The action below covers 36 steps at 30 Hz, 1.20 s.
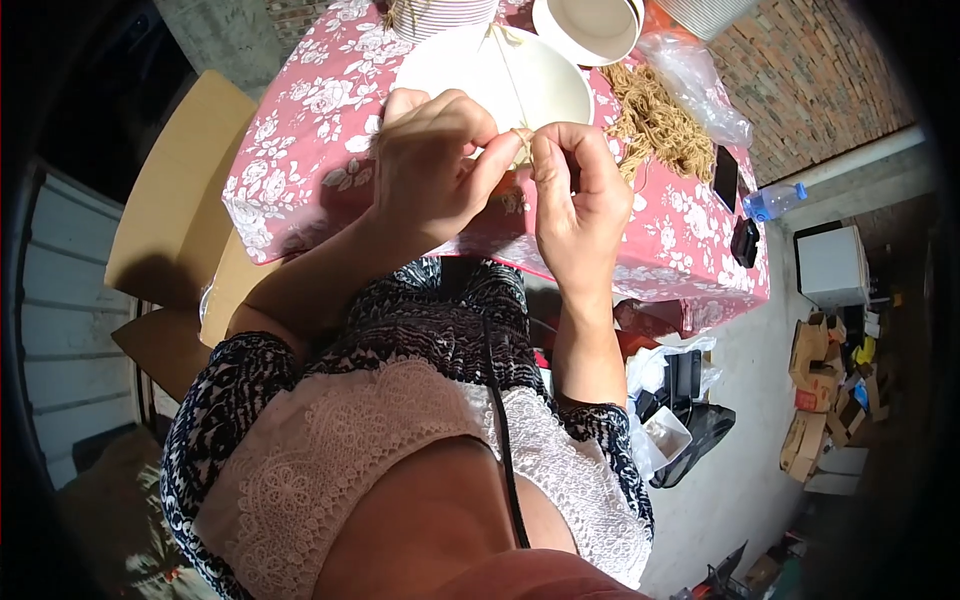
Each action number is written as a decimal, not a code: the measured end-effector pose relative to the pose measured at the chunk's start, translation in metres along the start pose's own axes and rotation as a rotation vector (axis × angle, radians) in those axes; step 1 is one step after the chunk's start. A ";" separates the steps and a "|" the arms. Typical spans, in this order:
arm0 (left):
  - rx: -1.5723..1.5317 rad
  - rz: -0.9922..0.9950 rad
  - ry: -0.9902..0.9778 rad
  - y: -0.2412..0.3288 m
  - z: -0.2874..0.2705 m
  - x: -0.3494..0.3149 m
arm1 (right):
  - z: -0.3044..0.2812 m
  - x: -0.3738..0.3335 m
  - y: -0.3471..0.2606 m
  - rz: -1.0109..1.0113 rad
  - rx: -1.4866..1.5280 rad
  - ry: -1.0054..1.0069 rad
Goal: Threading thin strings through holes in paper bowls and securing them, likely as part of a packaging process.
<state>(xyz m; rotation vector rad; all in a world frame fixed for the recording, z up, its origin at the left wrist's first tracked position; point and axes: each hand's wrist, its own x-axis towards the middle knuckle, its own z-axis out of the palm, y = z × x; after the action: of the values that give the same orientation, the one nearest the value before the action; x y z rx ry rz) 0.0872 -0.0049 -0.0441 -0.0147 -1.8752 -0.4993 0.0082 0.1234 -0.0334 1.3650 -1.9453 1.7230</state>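
**Twine pinched between both hands at the table edge**

Brick wall (800, 60) and concrete floor (740, 480) ran behind a table (290, 190) with a pink floral cloth. Lots was hard to read, tbh. What exactly sat between the fingertips was tiny and half covered by the thumbs; it looked like a strand of tan twine (522, 140), but I couldn't tell if it was knotted. A stack of ribbed plates just beyond the fingers was cut off by the top rim, same with a paper cup (590, 28).

Room-wise, the hands worked right over the near table edge, with a white paper bowl (490, 70) just past the knuckles. A heap of loose twine (655, 125) lay just right of the right hand's fingers, near a clear plastic bag (700, 85). Cardboard (175, 190) leaned well off to the left.

Left hand (430, 170) was curled, thumb and forefinger closed on the strand. Right hand (570, 190) was curled too, fingertips nipping the same strand, nearly touching the left.
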 end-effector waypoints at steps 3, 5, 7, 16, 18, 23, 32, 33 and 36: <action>-0.008 -0.002 0.009 -0.004 0.003 -0.001 | 0.002 -0.001 0.000 0.078 0.035 -0.001; -0.024 -0.011 0.014 -0.004 0.004 -0.002 | 0.001 -0.001 -0.001 0.115 0.046 -0.004; -0.085 -0.118 -0.031 -0.003 0.003 -0.001 | 0.001 0.000 -0.001 0.169 0.114 -0.023; -0.103 -0.213 -0.227 -0.001 -0.007 0.006 | 0.012 -0.003 0.000 0.237 0.401 0.057; -0.122 -0.242 -0.248 -0.004 -0.008 0.007 | 0.015 -0.004 0.000 0.239 0.414 0.071; -0.177 -0.288 -0.353 -0.004 -0.015 0.012 | 0.019 -0.006 0.002 0.230 0.461 0.111; -0.208 -0.190 -0.320 -0.009 -0.012 0.015 | 0.019 -0.008 0.008 0.263 0.336 0.132; -0.371 -0.384 -0.366 -0.008 -0.014 0.018 | 0.018 -0.008 0.013 0.199 0.256 0.129; -0.550 -0.661 -0.516 -0.011 -0.017 0.027 | 0.005 -0.008 0.016 0.082 0.094 0.068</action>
<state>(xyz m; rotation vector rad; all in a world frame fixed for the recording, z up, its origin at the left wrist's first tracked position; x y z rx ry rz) 0.0899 -0.0272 -0.0193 0.1263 -2.1599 -1.5793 0.0030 0.1209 -0.0510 1.2547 -1.9312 1.8952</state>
